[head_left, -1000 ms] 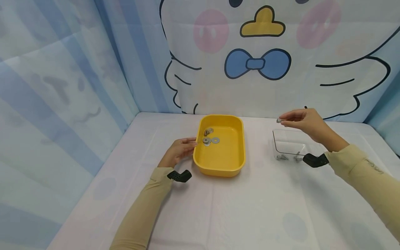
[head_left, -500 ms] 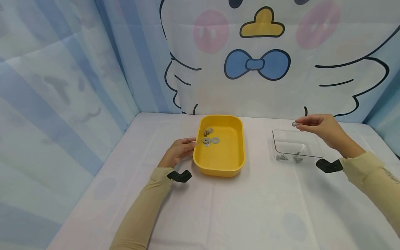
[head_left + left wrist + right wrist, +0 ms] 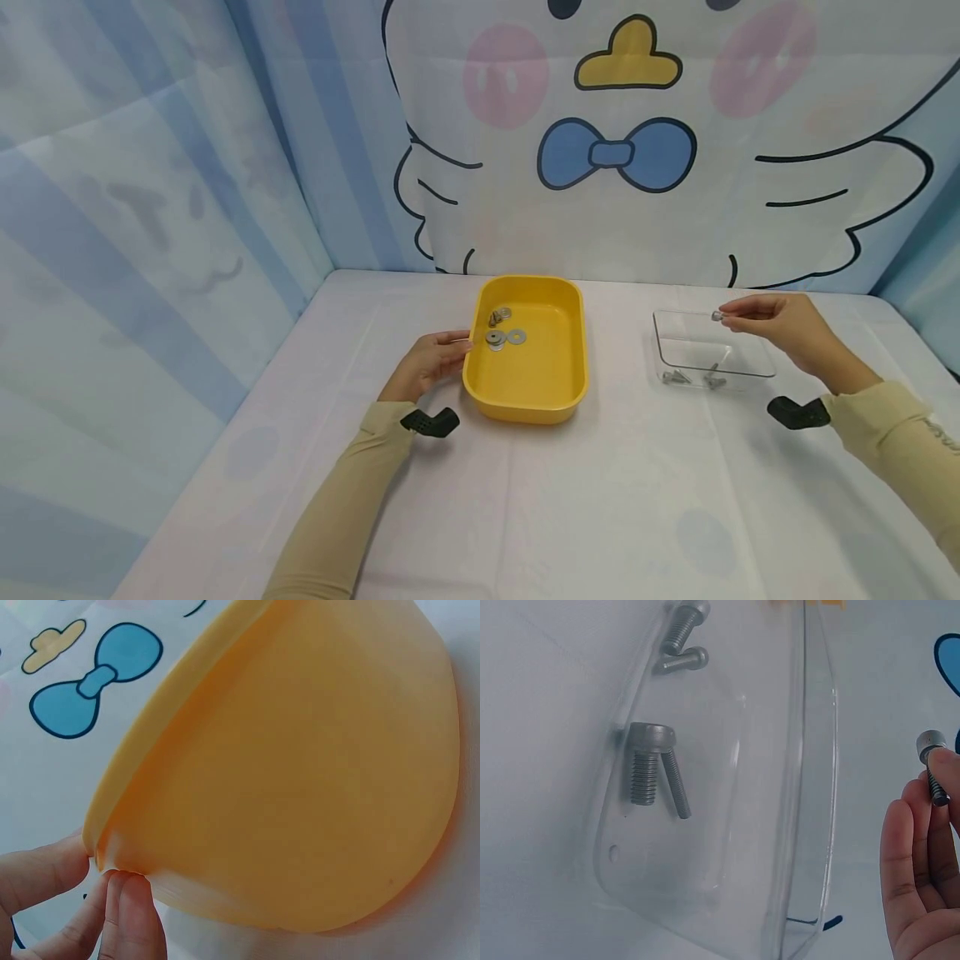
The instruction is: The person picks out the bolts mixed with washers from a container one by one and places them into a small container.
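My left hand point(image 3: 427, 364) pinches the left rim of a yellow tray point(image 3: 534, 379) between thumb and fingers, seen close up in the left wrist view. Flat metal washers point(image 3: 516, 337) and small screw-like pieces point(image 3: 494, 319) lie in the tray's left half. On the right, my right hand point(image 3: 797, 335) pinches a silver socket-head bolt point(image 3: 931, 742) by its upper part, held over the far side of a clear plastic box point(image 3: 657, 337). Several more bolts point(image 3: 652, 738) of differing sizes lie inside that box.
A white cloth point(image 3: 622, 492) covers the table. Printed fabric point(image 3: 750, 225) hangs right behind its far edge, and another sheet point(image 3: 165, 250) hangs along the left side. A stretch of tabletop separates tray from box.
My right hand has moved to the right and come lower with the bolt, from the box's left far corner to over its far side. Left hand and tray have stayed put.
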Demonstrator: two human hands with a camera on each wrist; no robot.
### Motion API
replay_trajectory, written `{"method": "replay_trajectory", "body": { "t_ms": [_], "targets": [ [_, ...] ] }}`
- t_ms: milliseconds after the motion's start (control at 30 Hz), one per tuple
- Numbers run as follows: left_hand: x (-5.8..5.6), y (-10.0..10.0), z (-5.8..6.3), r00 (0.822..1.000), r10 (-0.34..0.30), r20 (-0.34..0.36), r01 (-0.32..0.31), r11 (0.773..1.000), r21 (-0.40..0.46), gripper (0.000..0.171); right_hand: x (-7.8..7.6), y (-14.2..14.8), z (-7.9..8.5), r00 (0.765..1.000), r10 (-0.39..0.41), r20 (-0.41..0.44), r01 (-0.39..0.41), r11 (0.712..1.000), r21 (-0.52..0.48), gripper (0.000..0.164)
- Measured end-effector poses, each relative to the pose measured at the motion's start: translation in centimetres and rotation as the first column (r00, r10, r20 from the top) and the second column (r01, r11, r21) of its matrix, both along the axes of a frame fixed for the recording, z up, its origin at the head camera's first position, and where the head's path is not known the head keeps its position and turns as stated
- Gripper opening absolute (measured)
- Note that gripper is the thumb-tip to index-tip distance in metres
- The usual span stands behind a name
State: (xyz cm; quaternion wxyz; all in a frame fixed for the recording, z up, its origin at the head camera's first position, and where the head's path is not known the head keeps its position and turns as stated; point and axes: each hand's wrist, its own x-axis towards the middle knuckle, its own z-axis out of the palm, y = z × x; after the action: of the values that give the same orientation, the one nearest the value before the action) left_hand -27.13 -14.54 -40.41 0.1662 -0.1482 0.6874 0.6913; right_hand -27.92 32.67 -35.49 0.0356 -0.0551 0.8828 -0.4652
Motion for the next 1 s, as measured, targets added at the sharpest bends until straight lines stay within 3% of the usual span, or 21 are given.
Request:
{"method": "replay_trajectory", "body": {
  "t_ms": [167, 533, 1000],
  "targets": [
    [0.0, -0.1, -0.1, 1.0, -0.002, -0.002, 0.002, 1.0, 0.001, 0.044, -0.2, 0.0, -0.6, 1.0, -0.005, 0.014, 0.005, 1.0, 0.008, 0.02],
    [0.0, -0.1, 0.0, 1.0, -0.006, 0.003, 0.006, 1.0, -0.004, 0.044, -0.7, 0.5, -1.4, 0.999, -0.022, 0.024, 0.021, 0.999, 0.033, 0.01],
    [0.0, -0.1, 0.0, 1.0, 0.006, 0.026, -0.005, 1.0, -0.019, 0.044, -2.1, 0.9, -2.5, 1.0, -0.001, 0.029, 0.0, 0.999, 0.048, 0.046]
  ]
}}
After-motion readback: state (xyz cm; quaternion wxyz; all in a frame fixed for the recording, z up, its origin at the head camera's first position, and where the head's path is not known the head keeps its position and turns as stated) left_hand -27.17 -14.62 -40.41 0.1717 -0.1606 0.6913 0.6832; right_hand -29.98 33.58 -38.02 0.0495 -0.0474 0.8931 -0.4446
